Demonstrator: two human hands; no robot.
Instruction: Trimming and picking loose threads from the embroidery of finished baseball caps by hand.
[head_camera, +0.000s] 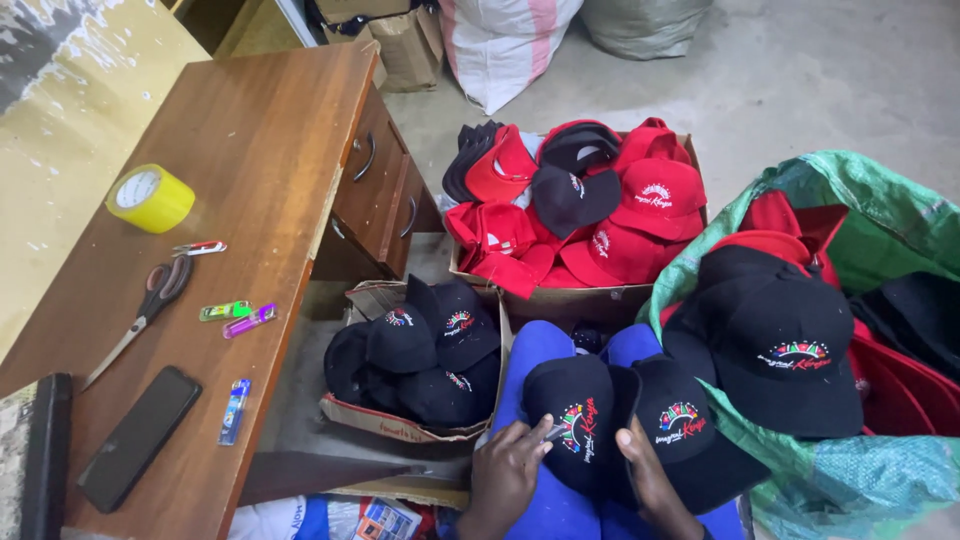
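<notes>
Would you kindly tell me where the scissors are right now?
In the head view, the scissors lie on the left, on the wooden desk, between the yellow tape roll and the black phone.

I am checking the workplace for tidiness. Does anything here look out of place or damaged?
The small box of black caps has a torn, sagging front edge. On the desk, three lighters lie scattered beside the scissors. Nothing looks spilled.

Small cap workshop or storeroom; cardboard boxes and a woven sack full of embroidered caps on bare concrete floor; scissors and tape roll on wooden worktop.
</notes>
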